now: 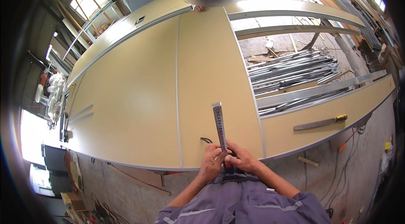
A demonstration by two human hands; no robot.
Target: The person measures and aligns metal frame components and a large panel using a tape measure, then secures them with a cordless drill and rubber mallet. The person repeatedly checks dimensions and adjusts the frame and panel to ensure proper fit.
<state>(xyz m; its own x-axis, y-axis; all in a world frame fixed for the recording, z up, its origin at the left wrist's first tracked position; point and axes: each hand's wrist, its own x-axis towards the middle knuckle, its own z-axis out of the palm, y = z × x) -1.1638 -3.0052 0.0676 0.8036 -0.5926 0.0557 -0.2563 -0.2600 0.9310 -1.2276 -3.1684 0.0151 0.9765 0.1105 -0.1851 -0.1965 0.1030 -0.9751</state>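
Close to my body, at the near edge of a large yellowish panel (126,97), both my hands are closed around a tape measure (219,120). Its metal blade sticks out a short way beyond my fingers, over the panel. My left hand (212,163) grips at the blade's base, and my right hand (244,159) closes in from the other side, fingers meeting. Part of a reddish, dark case shows below them; most of it is hidden. Beside my left fingers is a dark curved piece (206,140), whose kind I cannot make out.
On the panel's right arm lies a flat file (320,123) with a yellow handle. Metal strips (295,70) are piled below the frame's openings. Across the panel, another person's hand (199,8) rests at the far edge. Cables (348,152) run along the floor at right.
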